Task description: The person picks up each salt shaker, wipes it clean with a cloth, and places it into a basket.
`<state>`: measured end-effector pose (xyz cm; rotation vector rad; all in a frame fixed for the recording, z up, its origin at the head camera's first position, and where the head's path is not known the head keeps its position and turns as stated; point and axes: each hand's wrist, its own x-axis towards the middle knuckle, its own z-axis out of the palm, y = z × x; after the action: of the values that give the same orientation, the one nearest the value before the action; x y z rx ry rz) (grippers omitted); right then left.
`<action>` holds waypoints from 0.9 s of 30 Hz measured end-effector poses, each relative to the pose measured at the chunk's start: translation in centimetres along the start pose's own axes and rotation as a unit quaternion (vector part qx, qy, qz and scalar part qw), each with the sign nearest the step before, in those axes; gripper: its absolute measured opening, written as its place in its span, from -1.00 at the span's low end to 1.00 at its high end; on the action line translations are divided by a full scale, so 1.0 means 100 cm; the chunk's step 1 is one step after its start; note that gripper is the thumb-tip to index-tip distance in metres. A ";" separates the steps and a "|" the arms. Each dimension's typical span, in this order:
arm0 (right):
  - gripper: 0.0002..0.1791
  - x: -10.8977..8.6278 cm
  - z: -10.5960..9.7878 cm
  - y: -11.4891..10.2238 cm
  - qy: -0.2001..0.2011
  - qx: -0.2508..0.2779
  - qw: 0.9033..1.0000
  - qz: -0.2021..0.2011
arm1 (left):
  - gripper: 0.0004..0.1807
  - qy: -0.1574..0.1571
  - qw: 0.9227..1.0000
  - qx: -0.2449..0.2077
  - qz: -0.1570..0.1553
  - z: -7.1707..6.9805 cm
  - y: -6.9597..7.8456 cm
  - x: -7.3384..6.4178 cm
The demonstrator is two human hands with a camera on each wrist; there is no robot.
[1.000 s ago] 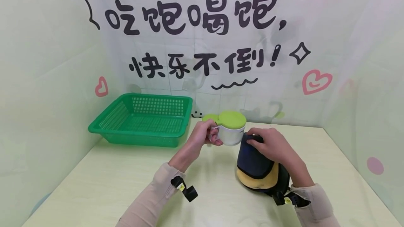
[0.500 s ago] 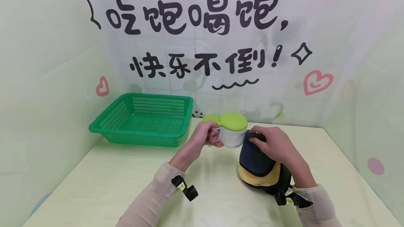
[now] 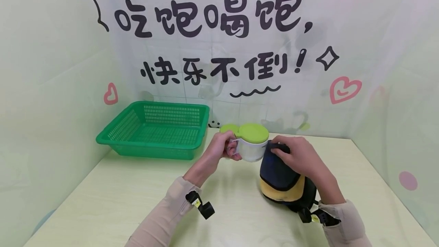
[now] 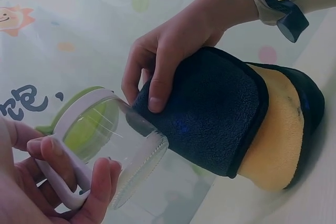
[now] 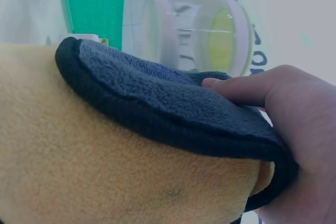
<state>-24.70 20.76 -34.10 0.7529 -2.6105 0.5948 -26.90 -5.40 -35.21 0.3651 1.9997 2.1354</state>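
Observation:
My left hand (image 3: 219,146) grips the white handle of a clear jar (image 4: 142,145) with a green lid (image 3: 253,132), holding it above the table. In the left wrist view the jar is tilted, its ribbed base facing the cloth. My right hand (image 3: 297,157) pinches the upper end of a folded cleaning cloth (image 3: 279,172), dark blue on one face and yellow on the other, with black edging. The thumb lies on the blue face (image 5: 157,95). The cloth's upper edge is right at the jar's side, and its lower folds hang down toward the table. Part of the right fingers is hidden behind the cloth.
A green plastic basket (image 3: 154,151) with slotted walls stands at the back left of the pale wooden table (image 3: 137,201). Printed curtains enclose the back and both sides. Wrist cameras are strapped over both sleeves.
The jar has come down very slightly in the left hand. The right hand and the cloth have shifted a little up and to the right. Both holds are the same.

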 end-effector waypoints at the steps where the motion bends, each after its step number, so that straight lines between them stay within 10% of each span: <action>1: -0.83 0.000 0.001 0.000 -0.004 0.002 1.000 0.000 | -0.68 0.001 1.000 -0.002 0.002 0.000 0.000 0.000; 13: -0.84 0.001 0.008 0.007 -0.038 0.009 0.999 0.017 | -0.68 -0.003 1.000 -0.004 0.009 0.000 0.000 0.000; 27: -0.79 0.000 -0.003 0.002 0.026 0.001 1.000 0.005 | -0.67 -0.014 1.000 0.013 0.008 -0.002 -0.004 0.002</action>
<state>-24.71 21.05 -33.87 0.7161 -2.5676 0.6110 -27.14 -5.49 -35.58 0.4147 2.0187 2.1037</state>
